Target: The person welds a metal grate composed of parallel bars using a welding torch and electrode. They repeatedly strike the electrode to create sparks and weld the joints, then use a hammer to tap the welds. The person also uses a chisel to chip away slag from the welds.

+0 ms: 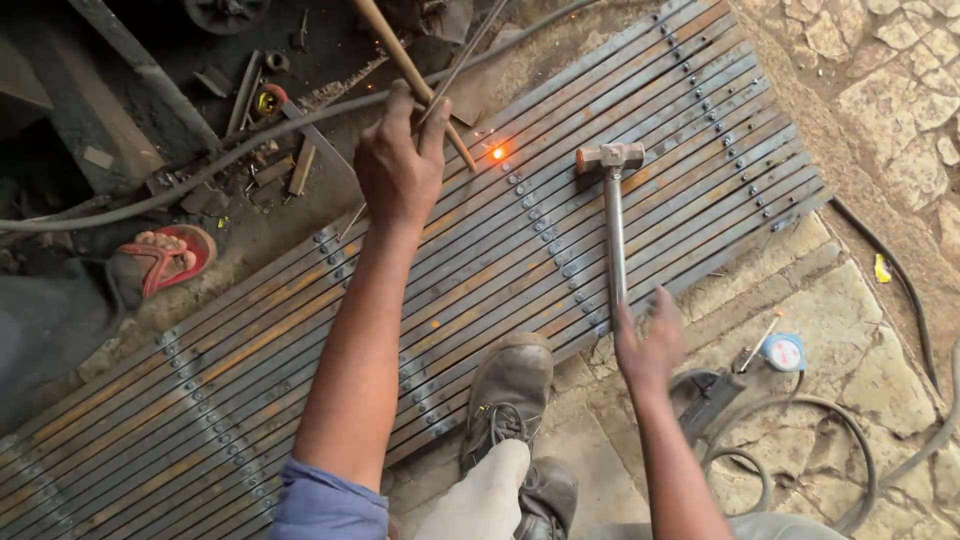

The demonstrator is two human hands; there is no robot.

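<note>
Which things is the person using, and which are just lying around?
In use: welding holder in left hand, hammer in right hand, metal grille, glowing weld spot.
Lying about: tape measure, red sandal, black cable.

Head view — steeply downward, close
</note>
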